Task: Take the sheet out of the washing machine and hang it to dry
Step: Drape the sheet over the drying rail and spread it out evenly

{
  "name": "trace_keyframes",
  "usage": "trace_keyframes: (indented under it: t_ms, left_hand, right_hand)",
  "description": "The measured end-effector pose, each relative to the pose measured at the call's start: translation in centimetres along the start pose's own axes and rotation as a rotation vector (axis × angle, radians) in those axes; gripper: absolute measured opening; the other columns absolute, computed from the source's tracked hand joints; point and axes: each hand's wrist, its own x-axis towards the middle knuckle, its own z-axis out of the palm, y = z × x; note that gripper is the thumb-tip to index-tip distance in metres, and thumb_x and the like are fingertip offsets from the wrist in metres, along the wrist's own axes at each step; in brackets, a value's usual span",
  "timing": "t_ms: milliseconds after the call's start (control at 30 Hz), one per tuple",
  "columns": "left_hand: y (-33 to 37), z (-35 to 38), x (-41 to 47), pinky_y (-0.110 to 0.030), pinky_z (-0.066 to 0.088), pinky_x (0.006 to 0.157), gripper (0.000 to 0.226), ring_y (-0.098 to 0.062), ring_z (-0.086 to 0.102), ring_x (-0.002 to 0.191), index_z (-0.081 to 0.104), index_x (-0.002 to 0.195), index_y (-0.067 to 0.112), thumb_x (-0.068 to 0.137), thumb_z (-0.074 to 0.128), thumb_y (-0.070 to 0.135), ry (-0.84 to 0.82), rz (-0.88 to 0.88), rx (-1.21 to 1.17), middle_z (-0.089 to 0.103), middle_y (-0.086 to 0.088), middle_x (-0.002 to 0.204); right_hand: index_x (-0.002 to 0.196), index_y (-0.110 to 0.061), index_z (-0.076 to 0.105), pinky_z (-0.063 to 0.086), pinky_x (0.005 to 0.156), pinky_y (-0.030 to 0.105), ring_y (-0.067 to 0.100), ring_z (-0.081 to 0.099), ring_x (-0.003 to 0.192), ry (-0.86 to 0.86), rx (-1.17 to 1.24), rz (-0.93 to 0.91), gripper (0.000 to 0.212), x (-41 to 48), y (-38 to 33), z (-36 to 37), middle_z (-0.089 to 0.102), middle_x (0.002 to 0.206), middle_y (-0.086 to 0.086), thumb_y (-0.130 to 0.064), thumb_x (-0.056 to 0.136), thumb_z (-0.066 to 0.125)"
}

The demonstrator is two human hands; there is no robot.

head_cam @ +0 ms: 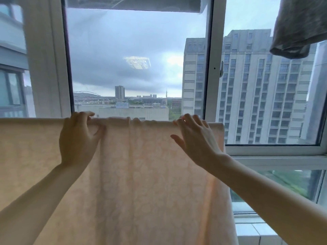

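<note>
Head view: pale peach sheet (141,183) hung across the lower half of the frame, both hands at its top fold.
It drapes down from a straight top edge at mid-frame; its support is hidden. Behind stands a white-framed window (211,68); a grey cloth (299,27) hangs at upper right. The left hand (77,140) grips the fold, fingers (85,114) curled over it. The right hand (196,142) is released, its straight, spread fingers touching the fold.
</note>
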Motion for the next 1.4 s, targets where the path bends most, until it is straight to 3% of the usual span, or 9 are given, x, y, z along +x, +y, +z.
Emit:
trace_keyframes:
  t_ms: [167, 300, 500, 600, 767, 867, 1000, 1233, 1400]
  left_hand:
    - [-3.9, -0.7, -0.4, -0.036, 0.044, 0.065, 0.056, -0.026, 0.055, 0.085, 0.050, 0.107, 0.006, 0.075, 0.077, 0.044, -0.076, -0.149, -0.051, 0.056, -0.010, 0.098]
    - [-5.9, -1.0, 0.3, -0.031, 0.039, 0.061, 0.045, -0.021, 0.054, 0.069, 0.056, 0.093, 0.007, 0.081, 0.069, 0.048, -0.136, -0.157, -0.068, 0.062, -0.008, 0.084]
    - [-8.0, -1.9, 3.1, -0.042, 0.041, 0.069, 0.044, -0.030, 0.054, 0.077, 0.059, 0.088, 0.009, 0.077, 0.072, 0.049, -0.031, 0.170, 0.157, 0.062, -0.009, 0.082]
    - [-9.6, -2.0, 3.6, -0.041, 0.045, 0.075, 0.032, -0.029, 0.057, 0.088, 0.071, 0.099, 0.006, 0.079, 0.075, 0.031, -0.047, 0.308, 0.032, 0.069, -0.008, 0.094]
    - [-10.7, -2.0, 3.8, -0.031, 0.048, 0.060, 0.020, -0.021, 0.058, 0.077, 0.076, 0.094, 0.004, 0.085, 0.071, 0.022, -0.060, 0.394, -0.102, 0.070, -0.005, 0.081]
    - [-11.8, -1.9, 2.6, -0.031, 0.047, 0.062, 0.016, -0.020, 0.057, 0.077, 0.074, 0.090, 0.005, 0.088, 0.069, 0.020, -0.006, 0.427, -0.085, 0.068, -0.004, 0.079]
    - [-13.3, -1.2, -1.2, -0.031, 0.044, 0.066, 0.012, -0.023, 0.059, 0.072, 0.074, 0.087, 0.003, 0.087, 0.068, 0.014, -0.053, 0.415, -0.047, 0.068, -0.008, 0.079]
    - [-13.1, -1.0, -5.0, -0.035, 0.046, 0.064, 0.005, -0.023, 0.058, 0.065, 0.074, 0.081, 0.006, 0.079, 0.076, 0.011, -0.215, 0.433, -0.009, 0.065, -0.005, 0.072]
    - [-12.7, -2.2, -4.5, -0.035, 0.044, 0.065, 0.006, -0.024, 0.058, 0.068, 0.073, 0.082, 0.007, 0.081, 0.076, 0.012, -0.264, 0.401, 0.000, 0.065, -0.005, 0.076]
  right_hand:
    - [0.124, -0.015, 0.055, 0.046, 0.095, 0.038, 0.018, 0.052, 0.111, -0.032, 0.009, 0.037, 0.039, 2.2, -3.7, 0.9, 0.054, 0.125, 0.001, -0.037, 0.092, 0.060]
    - [0.112, -0.012, 0.058, 0.049, 0.090, 0.037, 0.019, 0.055, 0.104, -0.004, 0.008, 0.110, 0.027, 3.8, -5.6, 1.4, 0.058, 0.116, 0.002, -0.027, 0.090, 0.064]
    - [0.097, -0.011, 0.063, 0.055, 0.075, 0.034, 0.015, 0.059, 0.087, 0.017, -0.006, 0.128, 0.021, 4.8, -5.9, 1.3, 0.063, 0.098, 0.002, -0.029, 0.086, 0.064]
    - [0.087, -0.012, 0.065, 0.054, 0.067, 0.031, 0.014, 0.059, 0.079, 0.063, 0.007, 0.126, 0.013, 4.6, -6.2, 1.2, 0.064, 0.087, -0.002, -0.025, 0.086, 0.068]
    - [0.083, -0.010, 0.063, 0.041, 0.064, 0.024, 0.015, 0.056, 0.075, 0.103, -0.072, 0.135, 0.008, 5.0, -6.9, 1.5, 0.063, 0.082, 0.000, -0.015, 0.090, 0.064]
    - [0.083, -0.008, 0.064, 0.046, 0.067, 0.028, 0.019, 0.058, 0.074, 0.136, -0.107, 0.084, 0.005, 3.6, -7.6, 2.1, 0.063, 0.082, 0.003, -0.007, 0.086, 0.068]
    - [0.088, -0.007, 0.068, 0.054, 0.076, 0.036, 0.022, 0.062, 0.080, 0.062, -0.142, 0.082, 0.017, 0.3, -7.6, 3.6, 0.067, 0.088, 0.005, 0.004, 0.078, 0.074]
    - [0.090, -0.003, 0.068, 0.053, 0.068, 0.037, 0.028, 0.060, 0.080, -0.125, -0.220, 0.113, 0.022, -1.7, -8.4, 4.0, 0.067, 0.091, 0.011, 0.013, 0.074, 0.069]
    - [0.108, -0.010, 0.063, 0.051, 0.080, 0.031, 0.021, 0.057, 0.094, -0.297, -0.268, 0.100, 0.022, -1.8, -9.3, 2.9, 0.063, 0.108, 0.004, 0.000, 0.090, 0.057]
